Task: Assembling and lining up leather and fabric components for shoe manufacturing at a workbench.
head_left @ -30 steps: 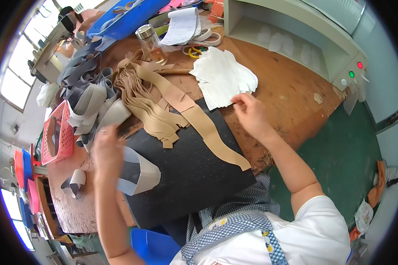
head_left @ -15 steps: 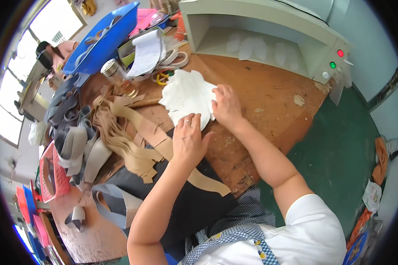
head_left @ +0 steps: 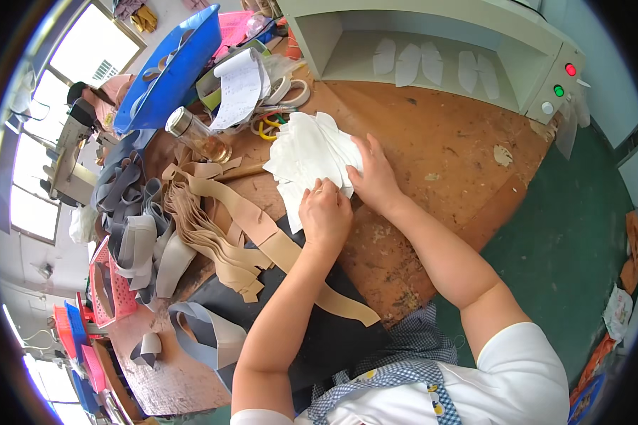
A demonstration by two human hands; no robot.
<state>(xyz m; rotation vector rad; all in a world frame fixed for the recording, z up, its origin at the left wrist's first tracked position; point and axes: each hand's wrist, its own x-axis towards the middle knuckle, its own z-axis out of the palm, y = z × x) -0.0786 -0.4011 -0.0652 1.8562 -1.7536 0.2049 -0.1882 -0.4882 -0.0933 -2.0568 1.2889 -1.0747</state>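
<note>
A fanned stack of thin white cut pieces (head_left: 306,150) lies on the brown worktable, their layered edges spread toward the far left. My left hand (head_left: 326,216) is closed at the near edge of the stack, its fingers curled onto the pieces; the fingertips are partly hidden. At the right edge rests my right hand (head_left: 378,178), thumb and fingers apart, touching the white pieces. Left of the stack are a bundle of tan strips (head_left: 205,234) and one long tan strip (head_left: 262,237), which runs over a black sheet (head_left: 223,301) and passes under my left forearm.
A grey-white box unit (head_left: 432,42) with buttons stands at the back, holding several white pieces. Nearby are a glass bottle (head_left: 209,142), yellow-handled scissors (head_left: 268,129), tape rolls (head_left: 299,93), a paper pad (head_left: 239,92) and a blue basin (head_left: 170,71). Grey strips (head_left: 135,241) lie left. Another person (head_left: 106,103) sits beyond.
My left hand has gone from lying flat on the white pieces to curling its fingers at their near edge. The pieces look more spread out. The whole view has shifted slightly.
</note>
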